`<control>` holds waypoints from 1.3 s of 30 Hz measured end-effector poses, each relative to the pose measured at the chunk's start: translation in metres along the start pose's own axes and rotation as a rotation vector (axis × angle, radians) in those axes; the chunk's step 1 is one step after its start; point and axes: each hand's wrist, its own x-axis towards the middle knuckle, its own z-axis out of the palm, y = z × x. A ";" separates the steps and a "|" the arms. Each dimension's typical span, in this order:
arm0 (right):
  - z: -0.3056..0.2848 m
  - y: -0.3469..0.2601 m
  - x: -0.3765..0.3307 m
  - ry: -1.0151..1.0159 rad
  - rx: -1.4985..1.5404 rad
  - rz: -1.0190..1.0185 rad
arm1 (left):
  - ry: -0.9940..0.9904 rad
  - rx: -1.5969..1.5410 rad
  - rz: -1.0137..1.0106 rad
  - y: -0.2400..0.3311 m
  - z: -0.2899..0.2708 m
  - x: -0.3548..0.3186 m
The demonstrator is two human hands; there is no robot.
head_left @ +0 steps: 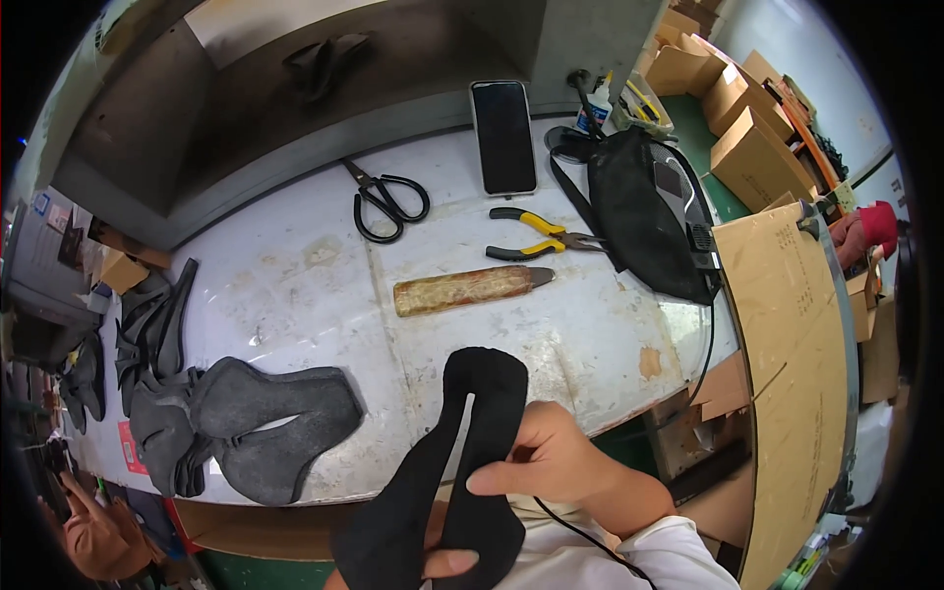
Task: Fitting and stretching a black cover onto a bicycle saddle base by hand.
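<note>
A black fabric shoe upper (487,379) with a long slit down its middle is held up at the table's near edge. My right hand (556,457) grips its right side, thumb on the front and fingers bent behind. Low in the view, my left hand (447,563) pinches its lower part; only the thumb and a little of the hand show, the rest being covered by the upper. Beyond it lies a short blade tool (462,289) with a tape-wrapped handle. Stacked grey uppers (280,418) of similar shape rest on the table to the left.
Black-handled scissors (388,205), yellow-and-black pliers (536,236), a phone (504,138) and a black bag (649,211) with a cable lie farther back. A grey metal cabinet (285,157) borders the table's far side. Cardboard (787,393) stands at the right; other people are at both sides.
</note>
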 end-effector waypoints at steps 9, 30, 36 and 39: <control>0.020 0.030 0.000 -0.362 0.729 -0.001 | -0.073 -0.119 0.144 0.000 -0.008 0.044; 0.012 0.023 0.000 0.185 -0.698 -0.673 | 0.060 -0.271 0.530 -0.011 0.011 0.082; 0.027 0.034 0.005 0.236 -0.529 -0.582 | -0.188 -0.823 0.367 -0.024 0.016 0.096; 0.031 0.030 -0.006 0.136 -0.243 -0.307 | -0.419 -1.093 0.394 -0.036 0.007 0.099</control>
